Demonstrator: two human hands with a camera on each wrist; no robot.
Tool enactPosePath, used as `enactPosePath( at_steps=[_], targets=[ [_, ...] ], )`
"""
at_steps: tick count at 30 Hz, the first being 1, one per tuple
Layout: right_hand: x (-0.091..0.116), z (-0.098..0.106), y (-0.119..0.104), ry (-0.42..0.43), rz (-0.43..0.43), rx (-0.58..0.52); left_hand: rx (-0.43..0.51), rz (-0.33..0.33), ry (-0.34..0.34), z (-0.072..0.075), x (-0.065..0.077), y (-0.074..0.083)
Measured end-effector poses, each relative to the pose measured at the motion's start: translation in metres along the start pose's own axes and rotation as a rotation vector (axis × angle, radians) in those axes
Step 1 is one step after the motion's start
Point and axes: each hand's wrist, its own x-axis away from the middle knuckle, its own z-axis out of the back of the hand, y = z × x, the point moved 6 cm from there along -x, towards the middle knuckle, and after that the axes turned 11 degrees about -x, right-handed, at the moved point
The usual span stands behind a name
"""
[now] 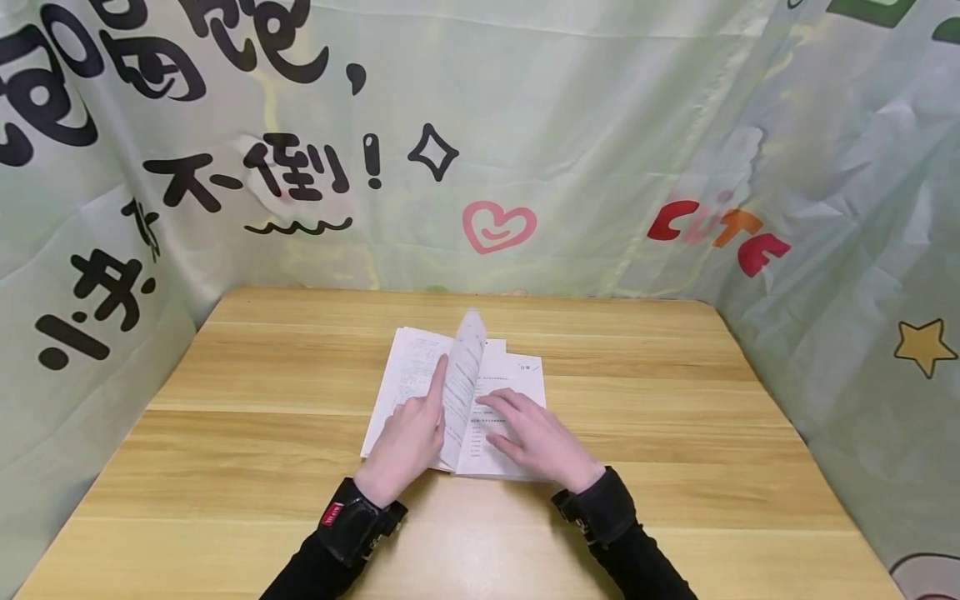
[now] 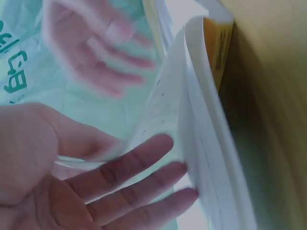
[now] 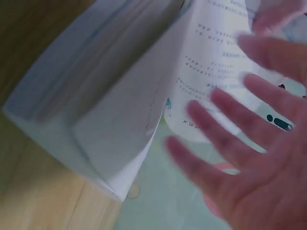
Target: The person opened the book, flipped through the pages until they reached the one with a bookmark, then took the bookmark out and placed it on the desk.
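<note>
An open book [image 1: 408,358] lies on the table with printed text on its pages. One leaf [image 1: 465,371] stands upright and curved between its two halves. Along the left face of that leaf, my left hand [image 1: 408,433] has its index finger extended; in the left wrist view, the left hand's fingers [image 2: 129,194] are straight, their tips right at the paper. My right hand [image 1: 536,437] hovers over the right-hand page [image 1: 528,379], fingers spread and nothing between them. The right wrist view shows the right hand [image 3: 268,129] beside a lifted printed page [image 3: 211,57].
The wooden table [image 1: 637,400] extends to both sides of the book. Behind it and at the sides hangs a pale green curtain [image 1: 585,125] with printed lettering, a heart and a star. An orange edge [image 2: 218,52] shows on the book in the left wrist view.
</note>
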Motion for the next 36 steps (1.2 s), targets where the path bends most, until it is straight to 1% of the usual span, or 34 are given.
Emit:
enactPosePath(
  at_steps=[2, 5, 7, 10, 12, 16, 22, 27, 29, 30, 31, 34, 36],
  targets=[
    [0.004, -0.006, 0.004, -0.094, -0.054, -0.001, -0.008, 0.023, 0.020, 0.005, 0.000, -0.004],
    [0.009, -0.012, 0.010, -0.203, -0.108, -0.015, -0.037, 0.044, 0.018, 0.008, 0.001, -0.009],
    [0.012, -0.015, 0.011, -0.264, -0.127, -0.024, -0.064, 0.058, -0.003, 0.008, 0.002, -0.012],
    [0.015, -0.018, 0.012, -0.326, -0.146, -0.034, -0.105, 0.079, -0.047, 0.007, 0.003, -0.016],
    [0.016, -0.019, 0.012, -0.345, -0.157, -0.035, -0.133, 0.095, -0.083, 0.006, 0.005, -0.019],
    [0.015, -0.018, 0.012, -0.352, -0.178, -0.040, -0.166, 0.124, -0.155, 0.002, 0.009, -0.024],
    [0.016, -0.018, 0.013, -0.372, -0.194, -0.044, -0.199, 0.184, -0.266, -0.008, 0.011, -0.029],
    [0.016, -0.016, 0.014, -0.372, -0.193, -0.062, -0.239, 0.219, -0.321, -0.014, 0.012, -0.030],
    [0.016, -0.016, 0.014, -0.371, -0.193, -0.069, -0.250, 0.202, -0.341, -0.015, 0.012, -0.028],
    [0.016, -0.016, 0.014, -0.370, -0.192, -0.071, -0.244, 0.178, -0.348, -0.016, 0.012, -0.026],
    [0.016, -0.016, 0.014, -0.370, -0.190, -0.068, -0.235, 0.135, -0.348, -0.016, 0.012, -0.023],
    [0.016, -0.015, 0.014, -0.368, -0.185, -0.067, -0.211, -0.047, -0.339, -0.022, 0.011, -0.013],
    [0.015, -0.015, 0.014, -0.369, -0.182, -0.064, -0.193, -0.170, -0.312, -0.026, 0.011, -0.005]
  ],
)
